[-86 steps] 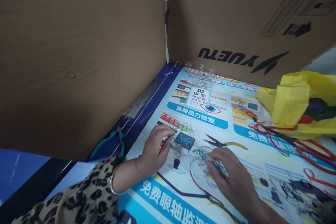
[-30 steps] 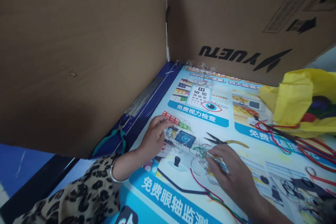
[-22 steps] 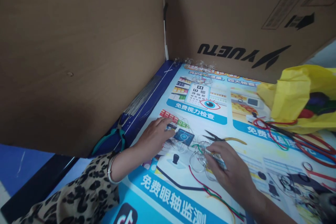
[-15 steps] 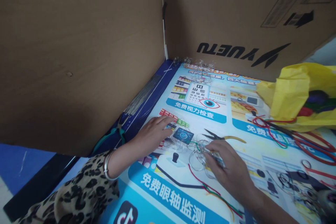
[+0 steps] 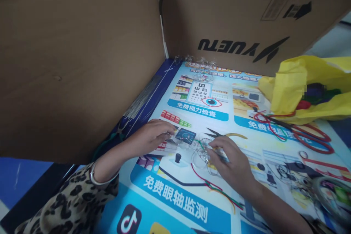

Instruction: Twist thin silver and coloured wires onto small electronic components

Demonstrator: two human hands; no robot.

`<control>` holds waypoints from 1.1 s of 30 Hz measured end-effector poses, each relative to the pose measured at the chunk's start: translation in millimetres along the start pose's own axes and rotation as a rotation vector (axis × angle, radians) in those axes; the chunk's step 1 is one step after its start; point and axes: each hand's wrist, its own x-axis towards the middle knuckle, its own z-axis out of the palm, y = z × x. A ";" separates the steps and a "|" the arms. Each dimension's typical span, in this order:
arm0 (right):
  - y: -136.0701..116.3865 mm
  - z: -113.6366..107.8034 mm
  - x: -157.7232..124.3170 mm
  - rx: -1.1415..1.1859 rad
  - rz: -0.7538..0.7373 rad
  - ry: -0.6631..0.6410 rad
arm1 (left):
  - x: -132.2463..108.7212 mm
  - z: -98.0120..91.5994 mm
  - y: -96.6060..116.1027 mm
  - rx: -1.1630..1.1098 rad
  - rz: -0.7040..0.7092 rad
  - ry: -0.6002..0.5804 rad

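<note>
Holding on firmly at three o'clock with the right hand [image 5: 229, 157], pinching the wire tangle [image 5: 202, 153] between thumb and bent fingers, presumably to stop such springy stuff rolling about the desk [image 5: 124, 193]. Taking that tangle, between the two hands, as the clock's hub. Over toward ten o'clock now for the left hand [image 5: 153, 136], with fingers curled in close to the thumb, possibly on a strand (far too fine to tell from here). Spot the yellow-handled pliers [image 5: 234, 135] at two o'clock, lying just beside the right hand with jaws parted, likely for quick reach. Glance down to five for loose red and green cords [image 5: 219, 189]. Look farther out, to two for the yellow bag [image 5: 289, 87] and three for the scissors [image 5: 319, 135], seemingly parked clear of the handwork. Finally, back to ten for straight wires [image 5: 144, 97] laid side by side, perhaps against tangling.
</note>
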 end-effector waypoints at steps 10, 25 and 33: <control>0.6 -1.8 1.2 0.043 0.081 0.026 | 12.1 -1.1 23.3 -0.085 -0.298 0.036; 2.2 -2.6 0.1 -0.014 0.040 0.004 | 7.9 34.7 1.4 -0.944 -0.677 0.059; 3.6 -1.8 -0.8 -0.012 0.026 0.013 | 4.5 41.9 1.9 -1.069 -0.605 0.012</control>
